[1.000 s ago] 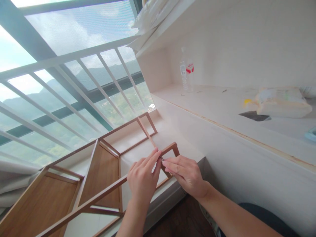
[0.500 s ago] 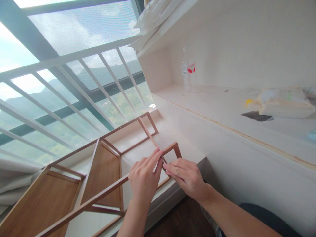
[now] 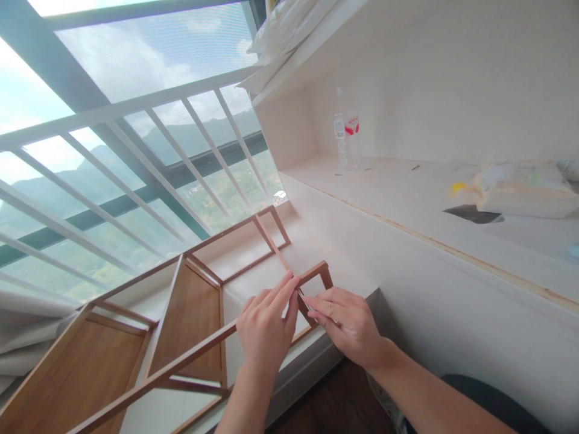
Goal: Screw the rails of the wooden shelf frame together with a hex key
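Head view: a wooden rack frame (image 3: 190, 313) lies on its side across the lower left and centre of the frame, resting on a white window ledge (image 3: 312, 247), with its far open end reaching toward the railing (image 3: 136, 163) of the big window in the upper left. Both hands meet at the frame's near right corner, just below the middle of the picture. The left hand (image 3: 265, 328) has its fingers stretched out and laid along a slanted rail, fingertips pressed together at the joint. The right hand (image 3: 350, 322) comes in from the lower right, fingers curled in a pinch against the same joint; something small and dark sits between the two sets of fingertips, too small to make out, so whether either hand truly grips it cannot be told. On the white shelf (image 3: 407, 199) to the right stand a clear water bottle (image 3: 346, 135) with a red label, and further right, near the frame's edge, a pale plastic bag (image 3: 520, 190) beside a flat dark piece (image 3: 473, 214).
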{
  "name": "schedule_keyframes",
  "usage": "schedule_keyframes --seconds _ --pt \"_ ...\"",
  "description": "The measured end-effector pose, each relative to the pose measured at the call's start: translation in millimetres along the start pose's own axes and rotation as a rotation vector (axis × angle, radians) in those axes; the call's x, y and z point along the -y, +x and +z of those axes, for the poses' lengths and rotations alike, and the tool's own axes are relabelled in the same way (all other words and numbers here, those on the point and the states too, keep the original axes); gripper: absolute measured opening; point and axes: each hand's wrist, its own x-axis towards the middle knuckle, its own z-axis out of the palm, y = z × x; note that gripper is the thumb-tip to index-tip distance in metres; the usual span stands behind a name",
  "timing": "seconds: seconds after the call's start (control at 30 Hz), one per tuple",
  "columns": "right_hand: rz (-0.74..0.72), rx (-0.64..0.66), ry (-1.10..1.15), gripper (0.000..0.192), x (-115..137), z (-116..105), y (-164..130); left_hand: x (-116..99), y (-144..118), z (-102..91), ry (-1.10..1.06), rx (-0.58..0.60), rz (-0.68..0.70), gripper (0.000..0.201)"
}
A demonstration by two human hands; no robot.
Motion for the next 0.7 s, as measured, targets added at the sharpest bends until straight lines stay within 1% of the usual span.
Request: schedule_keyframes --seconds 0.23,0.5,0.7 --pt "-0.001 0.001 -0.036 0.034 1.1 -2.5 2.5 -0.7 0.8 -2.0 -0.002 -0.005 -0.001 0.026" --pt "-0.109 0.062 -0.166 0.034 7.9 -4.4 6.5 -0.2 0.5 -0.5 0.0 -0.013 0.003 0.026" --pt "-0.093 0.081 -0.194 0.029 11.4 -5.4 8.1 0.3 -0.1 -0.3 0.002 -0.012 0.002 0.027"
